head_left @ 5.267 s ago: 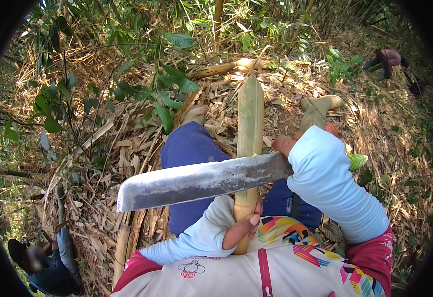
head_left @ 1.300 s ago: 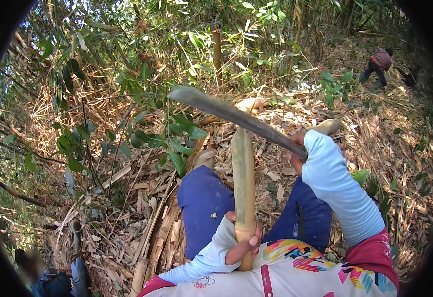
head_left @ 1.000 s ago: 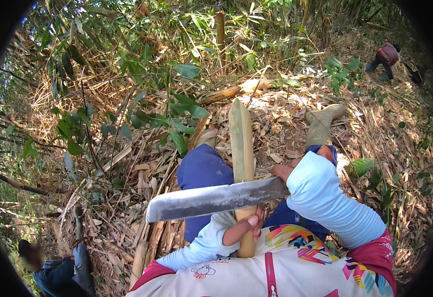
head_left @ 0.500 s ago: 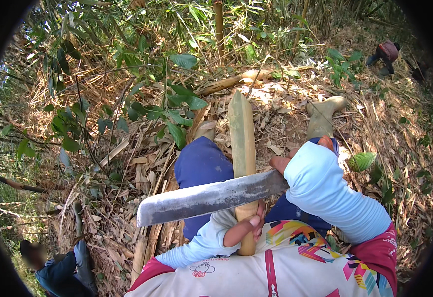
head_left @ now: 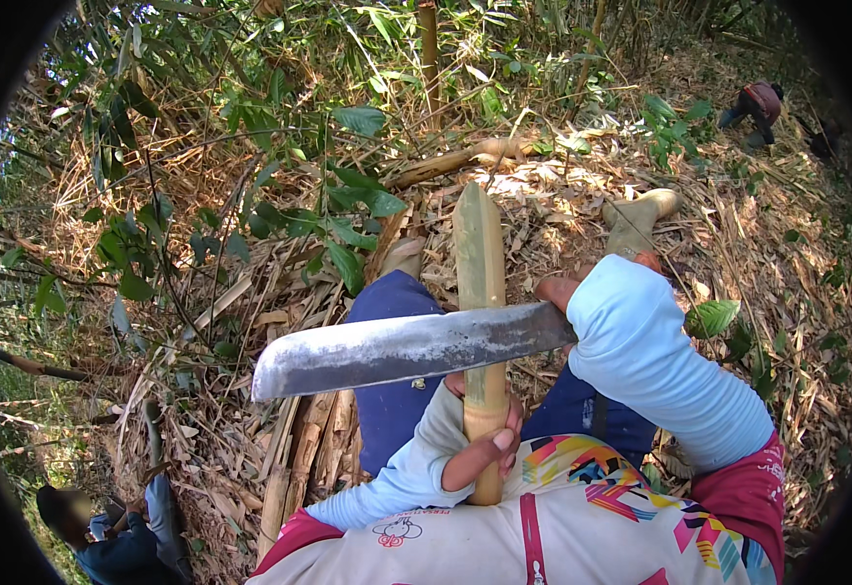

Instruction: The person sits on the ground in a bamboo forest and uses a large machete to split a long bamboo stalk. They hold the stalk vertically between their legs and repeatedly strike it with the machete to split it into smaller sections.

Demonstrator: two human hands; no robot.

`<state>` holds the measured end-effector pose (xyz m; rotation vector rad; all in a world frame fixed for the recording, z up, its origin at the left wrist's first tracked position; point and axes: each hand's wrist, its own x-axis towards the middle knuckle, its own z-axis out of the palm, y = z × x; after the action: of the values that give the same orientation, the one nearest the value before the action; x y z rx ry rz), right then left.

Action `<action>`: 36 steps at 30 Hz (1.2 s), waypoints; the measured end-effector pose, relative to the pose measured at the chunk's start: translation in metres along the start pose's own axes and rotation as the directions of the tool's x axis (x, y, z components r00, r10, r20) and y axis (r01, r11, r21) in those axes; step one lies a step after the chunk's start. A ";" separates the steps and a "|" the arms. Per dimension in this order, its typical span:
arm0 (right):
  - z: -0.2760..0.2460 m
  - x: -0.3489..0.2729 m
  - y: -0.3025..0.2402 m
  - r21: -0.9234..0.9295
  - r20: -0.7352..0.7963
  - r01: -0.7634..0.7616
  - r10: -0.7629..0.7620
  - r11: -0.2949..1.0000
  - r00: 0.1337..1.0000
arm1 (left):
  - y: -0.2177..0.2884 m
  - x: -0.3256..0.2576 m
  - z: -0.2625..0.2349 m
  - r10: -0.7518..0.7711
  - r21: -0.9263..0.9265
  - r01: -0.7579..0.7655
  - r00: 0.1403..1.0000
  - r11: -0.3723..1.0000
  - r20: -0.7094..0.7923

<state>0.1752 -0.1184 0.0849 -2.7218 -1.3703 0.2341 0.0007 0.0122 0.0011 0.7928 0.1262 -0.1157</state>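
Note:
My left hand (head_left: 484, 444) grips the lower end of a pale bamboo stick (head_left: 480, 253), which stands upright between my knees. My right hand (head_left: 561, 290), mostly hidden behind its light-blue sleeve, holds the handle of a broad grey machete (head_left: 402, 349). The blade lies across the stick about halfway up, its tip pointing left. The stick's upper part looks shaved flat and pale. My legs in dark blue trousers (head_left: 392, 322) stretch out in front, ending in olive rubber boots (head_left: 636, 219).
Dry bamboo leaves and split bamboo strips (head_left: 294, 458) cover the slope. Leafy branches (head_left: 338, 214) hang at the left and centre. A person in dark clothes (head_left: 119, 531) crouches at the lower left. Another person (head_left: 757, 102) bends over at the far upper right.
The machete was raised high 1.3 s ago, then came down across the stick. Since then it has stayed against the stick with only small shifts. My left hand keeps its grip.

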 end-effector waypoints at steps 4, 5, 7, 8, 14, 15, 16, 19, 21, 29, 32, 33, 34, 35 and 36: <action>0.011 -0.017 -0.002 0.007 0.098 0.065 -0.065 0.998 0.993 | 0.001 0.002 -0.006 -0.124 0.023 0.124 0.992 0.992 0.022; 0.012 -0.021 -0.003 0.018 0.130 0.075 -0.077 0.997 0.989 | -0.001 0.002 -0.006 -0.146 0.025 0.145 0.989 0.989 0.021; 0.010 -0.023 -0.007 0.108 0.090 0.124 -0.134 0.986 0.987 | -0.002 0.000 -0.005 -0.060 0.014 0.060 0.998 0.998 -0.002; 0.011 -0.025 -0.007 0.133 0.101 0.131 -0.145 0.982 0.984 | -0.002 0.000 -0.004 -0.018 0.010 0.018 1.000 1.000 -0.013; 0.016 -0.022 -0.003 0.035 0.093 0.170 -0.172 0.985 0.981 | 0.006 0.003 0.002 -0.060 0.027 0.060 0.998 0.998 -0.027; 0.018 -0.021 -0.003 0.038 0.085 0.171 -0.174 0.984 0.981 | 0.006 0.003 0.001 -0.045 0.035 0.046 0.998 0.998 -0.033; 0.019 -0.020 -0.002 0.020 0.100 0.159 -0.160 0.987 0.982 | 0.005 0.002 0.001 -0.031 0.043 0.032 0.999 0.999 -0.038; 0.018 -0.018 -0.004 -0.031 0.131 0.135 -0.130 0.990 0.983 | 0.003 0.001 0.001 0.001 0.044 0.001 0.999 0.999 -0.051; 0.013 -0.017 -0.006 -0.058 0.130 0.140 -0.131 0.988 0.983 | 0.001 0.000 0.001 0.002 0.029 0.000 0.997 1.000 -0.072; 0.001 -0.004 0.001 -0.090 0.045 0.046 -0.042 0.995 0.998 | 0.005 0.003 0.002 -0.060 0.039 0.062 0.998 0.997 -0.032; -0.003 -0.004 0.002 -0.058 0.040 -0.047 0.049 0.997 0.998 | 0.002 0.001 0.010 0.044 -0.013 -0.045 0.997 0.999 -0.061; -0.003 -0.004 0.002 -0.041 0.029 -0.053 0.054 0.998 0.998 | 0.003 0.001 0.010 0.059 -0.022 -0.061 0.996 0.998 -0.071; 0.001 -0.007 0.001 -0.040 0.059 -0.022 0.025 0.999 0.998 | 0.002 0.001 0.005 0.012 0.016 -0.011 0.999 1.000 -0.042; 0.010 -0.013 0.003 -0.015 0.016 0.046 -0.045 0.999 0.999 | -0.001 0.002 -0.005 -0.037 0.055 0.038 0.999 0.998 -0.015; 0.011 -0.018 0.000 -0.033 0.064 0.080 -0.077 0.996 0.995 | -0.002 0.002 -0.007 -0.043 0.054 0.043 0.999 0.998 -0.012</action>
<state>0.1625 -0.1325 0.0756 -2.7040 -1.5089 0.2944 0.0017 0.0153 -0.0057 0.8455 0.1514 -0.1561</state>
